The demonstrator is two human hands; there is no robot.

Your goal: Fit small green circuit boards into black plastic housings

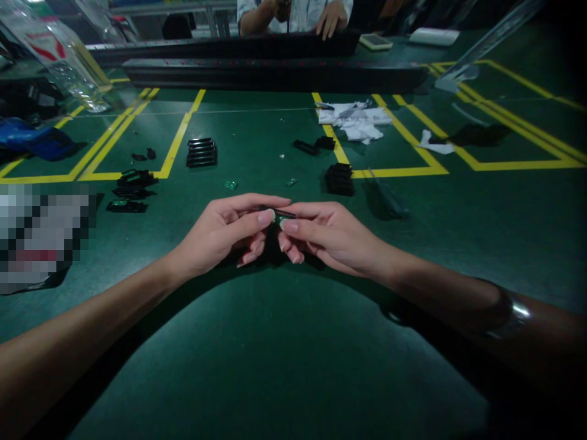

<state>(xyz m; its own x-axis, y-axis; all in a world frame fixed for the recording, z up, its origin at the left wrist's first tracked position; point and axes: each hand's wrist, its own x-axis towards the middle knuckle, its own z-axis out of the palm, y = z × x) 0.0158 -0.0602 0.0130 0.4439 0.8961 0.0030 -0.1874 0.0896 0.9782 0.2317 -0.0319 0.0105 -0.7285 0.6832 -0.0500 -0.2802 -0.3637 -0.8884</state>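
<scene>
My left hand (pixel 236 232) and my right hand (pixel 323 235) meet over the green table. Between both thumbs and index fingers they pinch a small black plastic part (pixel 285 214), most of it covered by the fingers. A bit of green, perhaps a circuit board, shows at the thumb tips. Beyond the hands lie two small green circuit boards (pixel 231 184). A row of black plastic parts (pixel 202 153) sits to the far left, and a stack of black parts (pixel 339 179) stands just past my right hand. More black parts with a green board (pixel 127 206) rest at left.
Long black bars (pixel 275 76) lie across the back, with a co-worker's hand (pixel 332 19) on the farther one. Crumpled white paper (pixel 355 119) lies at right of centre. A clear plastic bottle (pixel 68 61) stands back left; a blue object (pixel 36 137) is below it.
</scene>
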